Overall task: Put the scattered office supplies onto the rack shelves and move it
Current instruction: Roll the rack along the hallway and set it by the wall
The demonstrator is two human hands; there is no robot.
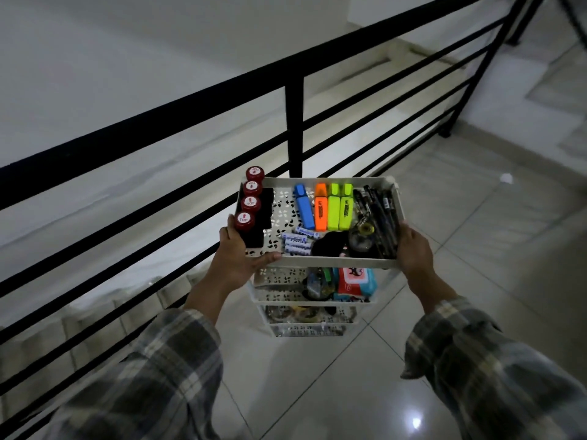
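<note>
Beside railing (295, 128), both hands grip rack (317, 261): left hand (241, 258) closed on left edge, right hand (414, 249) on right edge.

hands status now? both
Left hand: closed on the left end of the rack's top shelf.
Right hand: closed on its right end.

The rack's top shelf (333, 181) carries four highlighters (324, 206), with red-capped stamps (250, 198) left of them, pens (379, 217) right, batteries (298, 241) nearer.
</note>
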